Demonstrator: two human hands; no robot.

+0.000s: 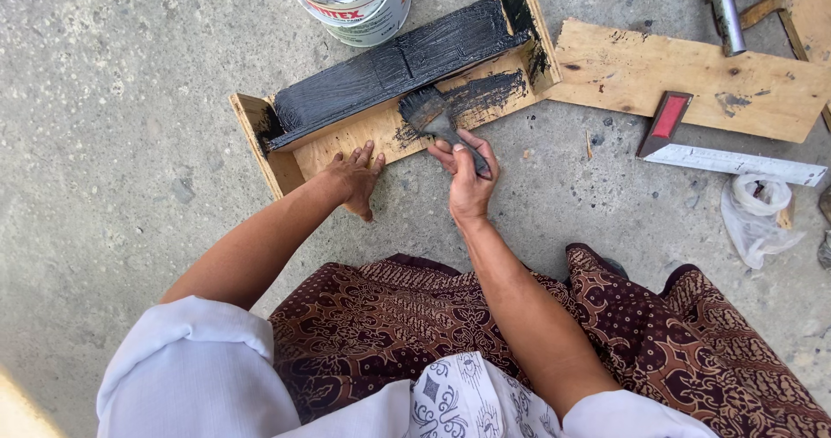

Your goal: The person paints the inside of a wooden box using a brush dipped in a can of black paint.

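Concrete floor (104,100) bears wooden shelf piece (346,139), upper board black-coated. Paint can (355,5) stands just behind. Left hand (355,178) flat, fingers spread, pressing near edge. Right hand (467,178) closed around paintbrush (433,113), bristles on lower board.

Both bare forearms reach forward from white sleeves. The left hand (356,178) is pressed flat, palm down, fingers spread and pointing away. The right hand (468,177) is curled into a closed grip, knuckles up, wrist bent slightly inward.

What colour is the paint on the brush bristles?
Black, matching the painted board; the brush in the right hand shows best in the head view.
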